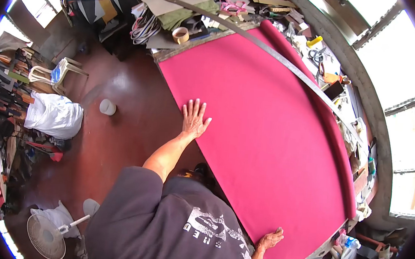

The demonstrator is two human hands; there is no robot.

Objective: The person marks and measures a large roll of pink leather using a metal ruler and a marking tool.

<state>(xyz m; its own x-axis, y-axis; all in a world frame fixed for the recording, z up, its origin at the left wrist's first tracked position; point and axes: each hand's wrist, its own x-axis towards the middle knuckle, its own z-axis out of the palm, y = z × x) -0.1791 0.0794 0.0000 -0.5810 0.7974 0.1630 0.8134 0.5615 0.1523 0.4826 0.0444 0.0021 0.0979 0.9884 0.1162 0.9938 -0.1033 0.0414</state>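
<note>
A wide sheet of crimson-pink material (261, 133) lies spread over the worktable, its far side wound into a long roll (336, 139). My left hand (196, 120) rests flat on the sheet at its near edge, fingers spread and holding nothing. Farther right along that edge, my right hand (270, 238) lies on the material with its fingers stretched out, the wrist coming over the border. A long metal ruler (271, 59) crosses the far part of the sheet and the roll, apart from both hands.
A tape roll (180, 35) and a cord bundle (147, 27) sit at the table's left end. Scissors (316, 55) and clutter line the window side. On the floor stand a white chair (58, 74), a pale container (107, 107) and a fan (46, 237).
</note>
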